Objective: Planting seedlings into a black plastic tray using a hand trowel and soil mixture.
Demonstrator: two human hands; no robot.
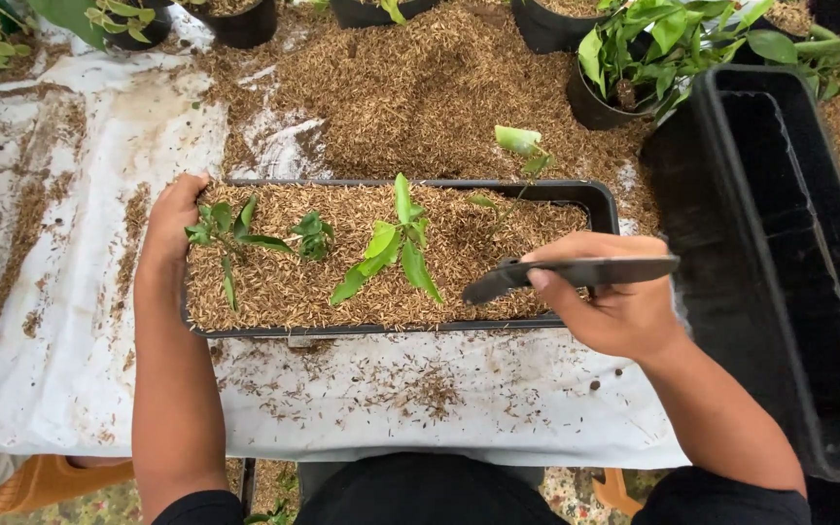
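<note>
- My bench (70, 369) wears a white sheet strewn with husks.
- On it sit my long planter (595, 194), an empty black trough (780, 292), and round pots (546, 29) behind.

My worktop (60, 369) is covered with a white plastic sheet, stained brown and strewn with loose husks. A broad heap of the same husks (420, 87) lies at its far side. Black round pots (245, 21) line the far edge, one holding a bushy green plant (673, 39). Empty black troughs (789, 262) stand at my right. Below the near edge I see speckled floor (119, 506). Daylight is soft and even.
</note>
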